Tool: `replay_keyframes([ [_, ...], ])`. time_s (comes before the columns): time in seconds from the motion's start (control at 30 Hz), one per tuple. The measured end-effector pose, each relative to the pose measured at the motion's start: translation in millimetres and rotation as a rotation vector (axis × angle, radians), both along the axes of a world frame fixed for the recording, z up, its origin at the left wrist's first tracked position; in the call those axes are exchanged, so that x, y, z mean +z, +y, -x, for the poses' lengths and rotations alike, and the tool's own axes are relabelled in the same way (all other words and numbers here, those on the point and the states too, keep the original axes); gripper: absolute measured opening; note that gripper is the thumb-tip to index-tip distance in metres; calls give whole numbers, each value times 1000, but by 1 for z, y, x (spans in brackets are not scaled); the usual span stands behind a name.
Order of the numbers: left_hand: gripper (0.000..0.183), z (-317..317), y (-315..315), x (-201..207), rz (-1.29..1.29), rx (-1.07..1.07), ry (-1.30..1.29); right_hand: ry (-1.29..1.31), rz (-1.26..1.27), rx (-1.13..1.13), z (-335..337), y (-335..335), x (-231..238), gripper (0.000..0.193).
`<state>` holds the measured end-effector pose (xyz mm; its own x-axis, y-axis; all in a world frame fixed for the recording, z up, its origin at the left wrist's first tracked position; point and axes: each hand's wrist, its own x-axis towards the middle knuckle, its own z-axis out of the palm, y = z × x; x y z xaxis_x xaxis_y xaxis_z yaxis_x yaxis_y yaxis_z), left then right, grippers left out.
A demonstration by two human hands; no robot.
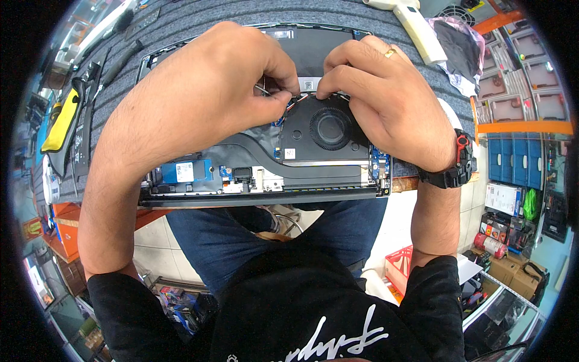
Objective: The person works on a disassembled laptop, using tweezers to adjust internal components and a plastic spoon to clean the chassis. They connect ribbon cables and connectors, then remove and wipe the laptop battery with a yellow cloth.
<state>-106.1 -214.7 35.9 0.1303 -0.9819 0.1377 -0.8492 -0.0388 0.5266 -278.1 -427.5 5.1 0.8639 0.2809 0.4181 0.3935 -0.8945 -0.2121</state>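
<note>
An open-bodied laptop [325,172] lies in front of me with its inner parts bared. My left hand [241,78] reaches over it, thumb and forefinger pinched at a thin cable [303,96] by the upper edge of the black fan [330,128]. A thin silver piece shows under its curled fingers; its kind is hidden. My right hand [386,90] is bent over the fan's upper right, a fingertip pressed down where the cable runs. What its thumb touches is hidden. A blue circuit card [202,171] sits at the laptop's near left.
The laptop rests on a grey ribbed mat [199,23]. Left of it lie a yellow and black tool pouch [62,120] and a dark-handled tool [120,63]. A cream heat gun [416,27] and a cloth [461,51] lie at the far right. Parts drawers [512,102] stand beyond.
</note>
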Motion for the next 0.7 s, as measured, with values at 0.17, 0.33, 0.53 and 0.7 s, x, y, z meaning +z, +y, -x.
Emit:
replay_keyframes([
  [0.17, 14, 3, 1, 1, -8, 37, -1, 11, 1, -5, 0, 0, 0, 32],
  [0.33, 15, 5, 1, 3, -54, 45, 19, 7, -1, -4, 0, 1, 0, 32],
  [0.53, 15, 5, 1, 5, -75, 66, 91, 7, -2, 2, 0, 0, 0, 33],
  [0.7, 16, 7, 0, 7, -86, 98, 95, -1, 17, -6, 0, 0, 0, 33],
])
